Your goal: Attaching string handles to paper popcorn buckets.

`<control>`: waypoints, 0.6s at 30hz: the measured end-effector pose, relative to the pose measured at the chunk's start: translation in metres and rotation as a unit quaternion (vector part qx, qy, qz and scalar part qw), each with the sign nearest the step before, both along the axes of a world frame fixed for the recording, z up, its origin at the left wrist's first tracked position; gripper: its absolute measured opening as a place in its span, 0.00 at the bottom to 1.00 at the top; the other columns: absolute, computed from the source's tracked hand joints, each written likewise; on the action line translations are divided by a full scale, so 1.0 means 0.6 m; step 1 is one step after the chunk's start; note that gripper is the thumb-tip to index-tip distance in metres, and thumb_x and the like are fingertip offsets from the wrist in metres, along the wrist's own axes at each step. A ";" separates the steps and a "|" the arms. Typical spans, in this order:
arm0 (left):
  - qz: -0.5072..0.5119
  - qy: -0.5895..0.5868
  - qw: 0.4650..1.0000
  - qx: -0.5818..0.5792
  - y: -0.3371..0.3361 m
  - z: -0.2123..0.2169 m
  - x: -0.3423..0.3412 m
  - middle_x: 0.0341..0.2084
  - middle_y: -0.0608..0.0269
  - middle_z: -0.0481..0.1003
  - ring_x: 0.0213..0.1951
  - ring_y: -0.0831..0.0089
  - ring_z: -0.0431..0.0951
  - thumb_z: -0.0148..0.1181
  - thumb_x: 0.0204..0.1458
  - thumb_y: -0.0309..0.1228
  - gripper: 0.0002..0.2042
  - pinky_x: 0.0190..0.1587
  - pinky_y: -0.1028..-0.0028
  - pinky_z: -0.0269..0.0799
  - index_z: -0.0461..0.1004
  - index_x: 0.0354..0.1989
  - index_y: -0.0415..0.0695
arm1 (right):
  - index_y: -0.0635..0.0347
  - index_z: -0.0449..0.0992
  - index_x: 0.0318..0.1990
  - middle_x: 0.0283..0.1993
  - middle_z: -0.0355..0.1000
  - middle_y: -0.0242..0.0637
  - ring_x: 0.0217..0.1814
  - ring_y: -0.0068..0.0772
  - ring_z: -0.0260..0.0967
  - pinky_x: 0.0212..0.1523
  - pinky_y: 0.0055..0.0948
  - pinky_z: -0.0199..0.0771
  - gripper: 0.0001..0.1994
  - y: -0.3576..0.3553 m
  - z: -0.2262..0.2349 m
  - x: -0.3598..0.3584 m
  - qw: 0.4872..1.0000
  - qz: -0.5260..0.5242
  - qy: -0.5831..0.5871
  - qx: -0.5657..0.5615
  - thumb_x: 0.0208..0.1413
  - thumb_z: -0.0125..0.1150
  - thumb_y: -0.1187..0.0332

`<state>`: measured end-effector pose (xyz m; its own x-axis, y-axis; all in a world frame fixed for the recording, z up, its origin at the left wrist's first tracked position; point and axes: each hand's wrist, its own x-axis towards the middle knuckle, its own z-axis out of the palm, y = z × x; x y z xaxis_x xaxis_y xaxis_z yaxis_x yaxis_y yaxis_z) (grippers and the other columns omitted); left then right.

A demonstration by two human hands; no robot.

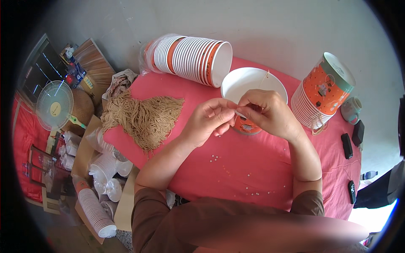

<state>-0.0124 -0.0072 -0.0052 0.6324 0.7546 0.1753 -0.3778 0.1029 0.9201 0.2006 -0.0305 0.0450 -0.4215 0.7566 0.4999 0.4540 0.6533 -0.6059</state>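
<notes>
Left hand (209,119) and right hand (265,113) meet fingertip to fingertip, pinching a thin string; paper bowl (249,84) sits directly behind and under them, string bundle (143,116) left of the left hand

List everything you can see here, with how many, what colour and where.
table: one, pink cover, centre
cup: one, white inside, orange outside, upright under the hands
lying stack: one row of nested cups, white and orange, part in clear wrap, table's far edge
right stack: one, upside-down cups, orange and green, right of the cup
strings: one heap, tan, table's left end
beads: several, white, tiny, scattered on the near cloth
black devices: three, table's right edge
fan: one, pale, floor at left
floor cups: several stacks, white, in boxes lower left
left hand: fingertips pinched, meeting the right hand
right hand: pinching something thin over the cup; too small to tell
</notes>
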 end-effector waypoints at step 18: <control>0.258 0.144 0.917 0.267 0.000 -0.005 0.024 0.26 0.67 0.78 0.28 0.85 0.76 0.62 0.55 0.21 0.03 0.29 0.82 0.71 0.77 0.36 0.35 | 0.63 0.75 0.43 0.34 0.76 0.40 0.32 0.35 0.75 0.32 0.31 0.74 0.10 -0.019 0.032 0.032 0.996 -0.018 -0.080 0.032 0.54 0.59 0.81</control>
